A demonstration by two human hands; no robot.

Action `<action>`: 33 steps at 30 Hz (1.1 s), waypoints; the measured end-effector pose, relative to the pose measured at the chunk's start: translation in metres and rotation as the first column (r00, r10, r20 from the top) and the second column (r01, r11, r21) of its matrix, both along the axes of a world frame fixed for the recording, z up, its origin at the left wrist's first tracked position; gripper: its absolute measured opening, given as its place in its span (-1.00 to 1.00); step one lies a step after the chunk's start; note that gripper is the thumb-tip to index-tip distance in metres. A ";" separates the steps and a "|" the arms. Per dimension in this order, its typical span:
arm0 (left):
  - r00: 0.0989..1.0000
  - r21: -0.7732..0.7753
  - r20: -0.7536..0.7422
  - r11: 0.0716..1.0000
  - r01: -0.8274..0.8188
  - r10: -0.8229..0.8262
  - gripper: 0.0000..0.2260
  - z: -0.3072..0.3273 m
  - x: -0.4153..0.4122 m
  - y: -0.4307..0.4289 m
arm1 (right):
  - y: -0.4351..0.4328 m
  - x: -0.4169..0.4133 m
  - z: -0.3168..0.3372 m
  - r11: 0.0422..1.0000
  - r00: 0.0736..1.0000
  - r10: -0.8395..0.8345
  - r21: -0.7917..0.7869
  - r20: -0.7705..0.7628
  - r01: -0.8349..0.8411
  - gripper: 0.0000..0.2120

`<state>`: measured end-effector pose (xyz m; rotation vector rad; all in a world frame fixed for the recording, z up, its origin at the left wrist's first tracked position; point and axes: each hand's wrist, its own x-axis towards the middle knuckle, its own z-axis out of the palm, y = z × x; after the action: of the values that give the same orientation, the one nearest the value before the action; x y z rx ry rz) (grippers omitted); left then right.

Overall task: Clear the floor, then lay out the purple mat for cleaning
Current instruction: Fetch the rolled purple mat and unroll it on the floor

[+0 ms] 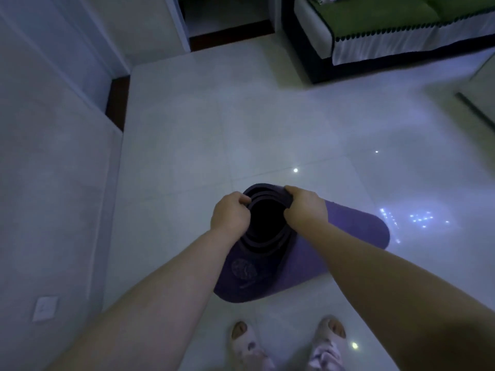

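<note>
Fingers of both my hands are curled over the top rim of the rolled purple mat [308, 253], gripping it from opposite sides. My left hand [229, 214] clamps the rim on the left, fingertips hooked inside the coil; my right hand [305, 206] pinches the far right part of the rim, thumb outside and fingers tucked into the layers. I look straight down the dark hollow of the roll, where several spiral layers show. Part of the mat has come free of the roll and lies flat on the white tiled floor [267, 135], spreading to the right and toward me, with a faint round printed emblem [244, 269] on the near left part. The mat sits in the near middle of the floor, just ahead of my slippers [247, 346]. A wall [53, 183] with a switch plate [44, 307] runs along the floor's left edge. At the far right corner stands a sofa [388, 30] with green cushions and a white fringed cover, well apart from the mat.
</note>
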<state>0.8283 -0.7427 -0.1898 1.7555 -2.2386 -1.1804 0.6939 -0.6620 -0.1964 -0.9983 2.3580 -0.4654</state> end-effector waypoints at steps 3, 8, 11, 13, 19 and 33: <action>0.999 0.049 0.007 0.998 -0.048 0.048 -0.69 -0.032 0.052 -0.014 | -0.028 0.048 -0.036 0.997 0.999 0.044 0.056 -0.008 -0.044 -0.53; 0.991 0.104 0.047 0.986 -0.129 0.124 -0.69 -0.087 0.118 -0.031 | -0.068 0.097 -0.095 0.986 0.994 0.106 0.135 -0.030 -0.101 -0.59; 0.981 0.127 0.085 0.975 -0.184 0.174 -0.68 -0.112 0.147 -0.035 | -0.084 0.119 -0.124 0.977 0.994 0.109 0.182 -0.002 -0.107 -0.59; 0.974 0.139 0.106 0.967 -0.214 0.200 -0.67 -0.123 0.159 -0.037 | -0.085 0.132 -0.139 0.968 0.993 0.086 0.230 0.084 -0.103 -0.55; 0.978 0.185 0.151 0.968 -0.171 0.144 -0.67 -0.132 0.165 -0.031 | -0.054 0.122 -0.151 0.939 0.984 0.041 0.329 0.172 -0.097 -0.64; 0.969 0.244 0.246 0.966 -0.089 0.027 -0.70 -0.160 0.021 0.087 | 0.082 -0.047 -0.154 0.941 0.988 0.038 0.328 0.152 -0.086 -0.71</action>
<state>0.8498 -0.6558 -0.3500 2.1527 -2.2222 -1.3615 0.6467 -0.5796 -0.3507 -0.8462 2.1739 -0.1013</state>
